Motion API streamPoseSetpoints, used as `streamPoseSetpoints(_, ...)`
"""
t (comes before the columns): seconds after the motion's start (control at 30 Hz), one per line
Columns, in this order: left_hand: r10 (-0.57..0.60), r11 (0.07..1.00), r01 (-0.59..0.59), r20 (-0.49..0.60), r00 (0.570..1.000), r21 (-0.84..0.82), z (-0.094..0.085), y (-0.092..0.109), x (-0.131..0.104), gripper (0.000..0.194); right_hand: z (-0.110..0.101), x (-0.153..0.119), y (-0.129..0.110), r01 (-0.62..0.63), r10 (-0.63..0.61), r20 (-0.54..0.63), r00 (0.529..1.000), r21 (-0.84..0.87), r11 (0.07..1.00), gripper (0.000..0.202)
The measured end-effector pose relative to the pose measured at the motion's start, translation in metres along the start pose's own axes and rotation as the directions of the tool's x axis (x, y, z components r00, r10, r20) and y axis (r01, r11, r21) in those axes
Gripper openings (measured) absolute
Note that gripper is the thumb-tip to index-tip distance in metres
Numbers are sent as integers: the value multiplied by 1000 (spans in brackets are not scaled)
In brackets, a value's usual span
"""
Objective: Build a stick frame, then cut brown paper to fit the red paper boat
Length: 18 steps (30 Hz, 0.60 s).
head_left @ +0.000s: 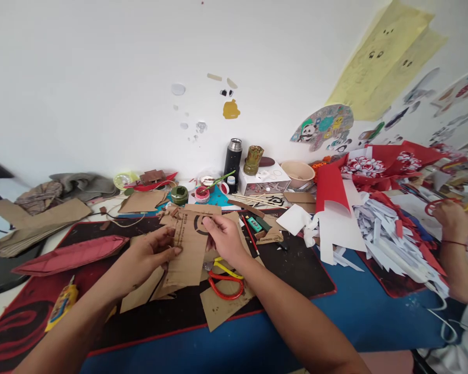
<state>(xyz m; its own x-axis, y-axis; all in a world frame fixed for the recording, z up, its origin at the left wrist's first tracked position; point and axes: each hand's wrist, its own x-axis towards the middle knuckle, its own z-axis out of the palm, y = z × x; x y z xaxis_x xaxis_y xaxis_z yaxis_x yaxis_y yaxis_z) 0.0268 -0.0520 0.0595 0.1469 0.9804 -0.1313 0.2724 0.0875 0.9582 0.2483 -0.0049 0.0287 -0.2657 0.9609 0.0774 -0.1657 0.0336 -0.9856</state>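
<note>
The card (pixel 187 259), at centre, looks cut, with no gluing seen. It is pinched by the right hand (pixel 226 238); the grip of the left hand (pixel 146 254) cannot be told. Scissors (pixel 224 278) are seen at its four o'clock, glue (pixel 64 301) at eight.

A flat brown cardboard piece (pixel 185 257) with black print is held tilted over the dark mat (pixel 302 270)
</note>
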Motion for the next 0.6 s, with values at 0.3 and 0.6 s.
streamPoseSetpoints(0.3,419,814,-321,-107,902,483,-20,19,-5,25,-8,-1,-10,-191,135,374,918,116,975,92)
streamPoseSetpoints(0.6,659,628,-572,31,752,528,-15,40,-11,28,0,-9,-20,-59,61,513,856,-20,998,86)
